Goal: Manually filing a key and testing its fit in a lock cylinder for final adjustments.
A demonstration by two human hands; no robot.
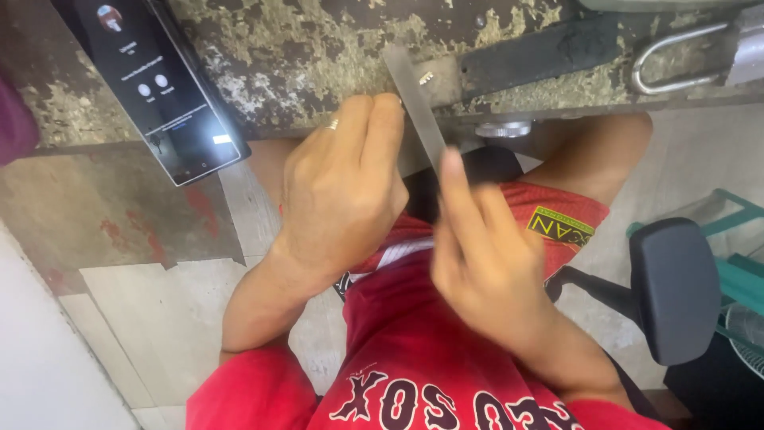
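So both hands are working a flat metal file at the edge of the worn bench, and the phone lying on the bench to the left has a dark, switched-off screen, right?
Not quite. The phone is switched on: the head view shows its screen lit, with icons and a bright patch. The rest holds: the left hand and right hand are both on the flat metal file at the edge of the worn bench.

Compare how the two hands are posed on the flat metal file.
The left hand is curled, fingers bunched near the far end of the file; the right hand is stretched out, its forefinger laid along the blade. The left hand wears a ring; no ring shows on the right hand. The left hand shows its knuckled back; the right hand blurs. Both are bare and meet at the file by the worn bench edge.
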